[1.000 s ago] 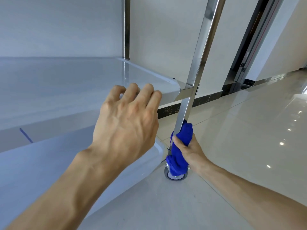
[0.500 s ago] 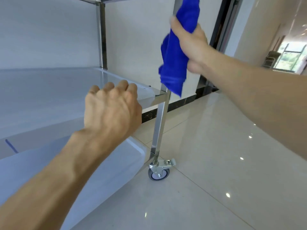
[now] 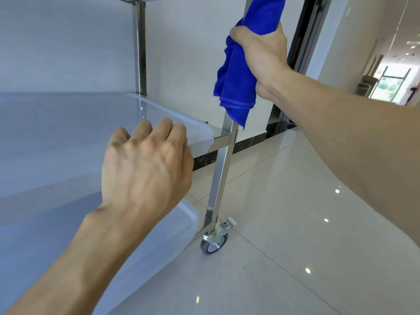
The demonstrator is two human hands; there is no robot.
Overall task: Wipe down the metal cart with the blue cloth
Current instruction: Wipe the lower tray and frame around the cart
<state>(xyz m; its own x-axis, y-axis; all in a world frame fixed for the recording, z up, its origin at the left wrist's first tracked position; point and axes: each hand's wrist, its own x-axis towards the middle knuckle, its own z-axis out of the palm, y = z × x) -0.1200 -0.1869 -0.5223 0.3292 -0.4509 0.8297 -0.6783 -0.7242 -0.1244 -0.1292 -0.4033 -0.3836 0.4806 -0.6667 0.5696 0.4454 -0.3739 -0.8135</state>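
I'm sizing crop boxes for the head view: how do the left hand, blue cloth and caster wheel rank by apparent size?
1. left hand, though nearness to the camera enlarges it
2. blue cloth
3. caster wheel

Pale wall (image 3: 68,42) fills the upper left of the frame, plain and evenly lit. Along its foot runs a dark speckled skirting (image 3: 247,143), centre frame. Glossy light floor tiles (image 3: 284,258) cover the lower right, thin grout lines crossing them, small bright ceiling-light reflections (image 3: 308,270) scattered over the shine. Upper right of centre, a dark door frame (image 3: 304,37) stands tall against the wall. Far upper right, a corridor leads to a bright window (image 3: 391,85), daylight washed out; something dark stands just left of it, too small to tell.
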